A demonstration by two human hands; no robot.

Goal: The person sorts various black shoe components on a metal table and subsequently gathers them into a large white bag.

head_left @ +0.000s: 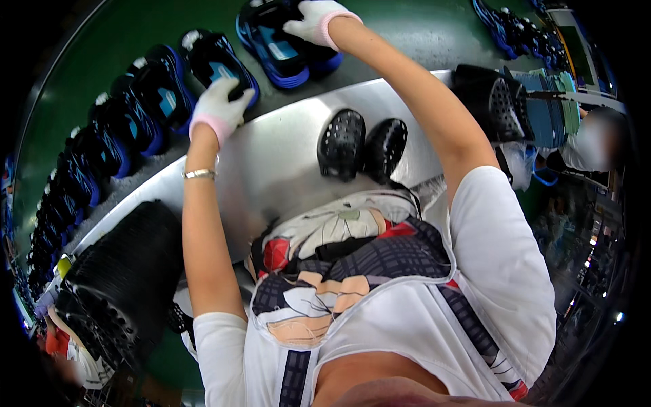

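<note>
My right hand point(317, 23), in a white glove with a pink cuff, is closed on the upper of a black-and-blue shoe point(327, 62) at the top of the view. Against it on the left stands its mate point(274, 51), with a light blue patch inside. My left hand point(222, 108), gloved alike, has thumb and fingers apart over the heel of another black-and-blue shoe point(210, 60); whether it presses on the shoe I cannot tell. Between my arms, two black perforated clogs point(342, 144) rest on the metal ledge point(278, 146).
More black-and-blue shoes point(102, 146) line the green surface point(407, 34) leftward, and others point(519, 30) stand far right. Black perforated pieces are stacked at left point(129, 264) and right point(491, 105), beside blue-green sheets point(546, 108). Other people point(593, 146) are at both sides.
</note>
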